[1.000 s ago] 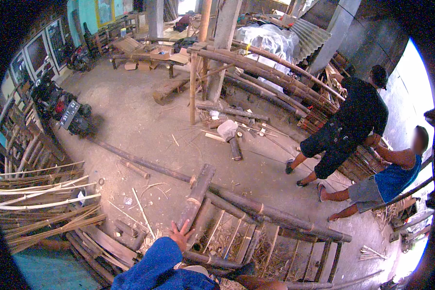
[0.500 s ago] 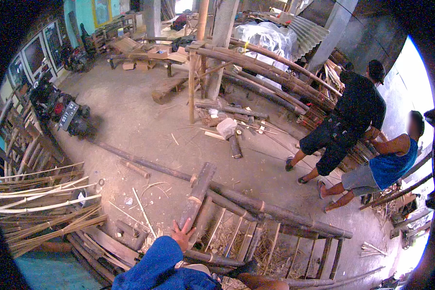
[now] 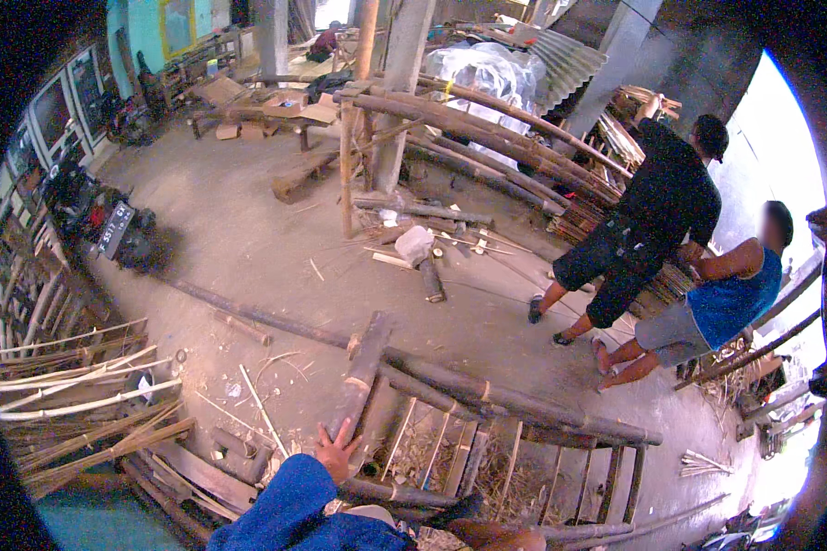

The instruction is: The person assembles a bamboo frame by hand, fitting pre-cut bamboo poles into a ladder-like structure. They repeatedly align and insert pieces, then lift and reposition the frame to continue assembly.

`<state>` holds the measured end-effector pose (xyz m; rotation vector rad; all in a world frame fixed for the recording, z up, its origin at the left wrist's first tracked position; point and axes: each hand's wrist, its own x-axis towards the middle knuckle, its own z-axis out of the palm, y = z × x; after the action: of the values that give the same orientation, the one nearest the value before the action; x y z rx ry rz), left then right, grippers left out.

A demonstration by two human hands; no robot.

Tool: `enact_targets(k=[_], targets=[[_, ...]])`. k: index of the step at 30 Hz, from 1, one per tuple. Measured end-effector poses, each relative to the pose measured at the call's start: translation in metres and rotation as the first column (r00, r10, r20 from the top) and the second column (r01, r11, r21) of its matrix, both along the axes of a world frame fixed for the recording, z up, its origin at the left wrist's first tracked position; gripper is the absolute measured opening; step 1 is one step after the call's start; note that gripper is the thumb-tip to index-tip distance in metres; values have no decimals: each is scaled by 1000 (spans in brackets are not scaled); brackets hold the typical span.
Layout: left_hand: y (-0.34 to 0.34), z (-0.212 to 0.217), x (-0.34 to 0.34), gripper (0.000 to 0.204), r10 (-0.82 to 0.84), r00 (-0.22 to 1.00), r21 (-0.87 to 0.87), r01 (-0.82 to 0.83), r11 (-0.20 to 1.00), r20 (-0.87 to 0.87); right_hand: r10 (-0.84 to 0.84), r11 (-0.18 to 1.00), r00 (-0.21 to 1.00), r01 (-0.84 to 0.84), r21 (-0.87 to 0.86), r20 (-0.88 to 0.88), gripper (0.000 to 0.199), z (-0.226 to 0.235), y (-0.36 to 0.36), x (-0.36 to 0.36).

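My left hand [image 3: 337, 452], at the end of a blue sleeve [image 3: 285, 500], has its fingers spread. It is at the near end of a thick brown bamboo pole [image 3: 364, 367] and appears to rest against it; nothing is gripped. Just right of the hand lies a low bamboo frame [image 3: 524, 401] with thin crosspieces, and shavings [image 3: 496, 487] show between them. My bent leg [image 3: 487, 536] shows at the lower edge. No part of my right hand can be seen.
Bundles of thin bamboo strips [image 3: 92, 390] lie at left, below a parked motorcycle [image 3: 101, 220]. Two people stand at right, one in black [image 3: 666, 197], one in a blue top [image 3: 730, 289]. A bamboo rack [image 3: 487, 124] stands by a pillar [image 3: 400, 101]. Offcuts surround a pale block [image 3: 414, 244].
The whole view has shifted slightly. My left hand's fingers are spread a little wider at the pole's end. The person in black has raised an arm toward a stack of strips.
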<state>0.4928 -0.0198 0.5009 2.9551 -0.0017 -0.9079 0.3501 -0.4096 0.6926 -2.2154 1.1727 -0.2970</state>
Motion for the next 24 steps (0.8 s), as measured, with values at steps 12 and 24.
enact_targets(k=[12,24], targets=[[4,-9,-5,73,3,1000,-33,-3,999,17,-46,996,999,46,-74,2,89,-16,-10,-17],[10,-79,-19,103,-152,946,253,78,964,286,-47,998,998,48,26,-41,87,19,9,-6]])
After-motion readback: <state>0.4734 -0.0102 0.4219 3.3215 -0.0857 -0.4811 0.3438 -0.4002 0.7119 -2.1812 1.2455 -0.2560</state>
